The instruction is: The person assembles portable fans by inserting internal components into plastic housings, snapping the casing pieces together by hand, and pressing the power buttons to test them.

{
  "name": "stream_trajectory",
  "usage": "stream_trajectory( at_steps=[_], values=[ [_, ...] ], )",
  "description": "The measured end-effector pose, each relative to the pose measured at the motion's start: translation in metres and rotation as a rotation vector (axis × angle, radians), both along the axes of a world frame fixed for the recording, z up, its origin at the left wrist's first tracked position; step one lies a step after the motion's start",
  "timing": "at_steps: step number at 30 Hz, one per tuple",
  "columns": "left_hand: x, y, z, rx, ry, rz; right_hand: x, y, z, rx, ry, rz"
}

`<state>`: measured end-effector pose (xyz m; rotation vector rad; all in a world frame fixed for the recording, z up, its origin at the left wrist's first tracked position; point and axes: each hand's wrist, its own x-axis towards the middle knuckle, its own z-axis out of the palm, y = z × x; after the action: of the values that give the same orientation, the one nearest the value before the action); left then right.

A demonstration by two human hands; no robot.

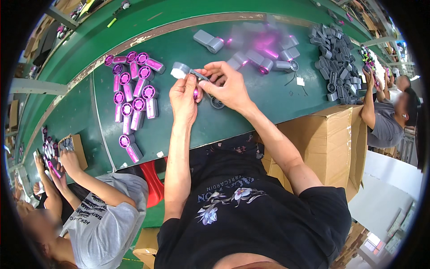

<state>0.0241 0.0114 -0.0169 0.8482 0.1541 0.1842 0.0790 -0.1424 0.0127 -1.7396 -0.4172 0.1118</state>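
Note:
Both of my hands are raised over the green table, close together. Pinched in my left hand (182,101) is a small handheld fan (180,68) with a grey round head and something white at it. A bit of magenta shows by the left fingers. My right hand (230,87) closes its fingertips on a thin grey piece (199,75) of the same fan; whether it is a separate part I cannot tell. Just below the hands, a grey round-headed fan part (217,102) lies partly hidden on the table.
Left of my hands lie several magenta-and-grey fans (139,104) in rough rows. More grey fans (255,57) lie ahead, partly blurred. A heap of grey housings (336,62) is at the right, near a cardboard box (320,134). Co-workers sit on both sides; a red stool (153,181) is at left.

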Motion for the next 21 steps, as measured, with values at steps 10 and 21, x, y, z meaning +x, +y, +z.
stream_trajectory(
  at_steps=[10,21],
  values=[
    [-0.003,-0.009,-0.002,0.234,0.124,0.253,-0.009,0.006,-0.005,-0.007,-0.147,0.013],
    [-0.002,-0.01,0.0,0.231,0.074,0.21,0.014,-0.008,-0.008,0.258,0.326,0.239]
  ],
)
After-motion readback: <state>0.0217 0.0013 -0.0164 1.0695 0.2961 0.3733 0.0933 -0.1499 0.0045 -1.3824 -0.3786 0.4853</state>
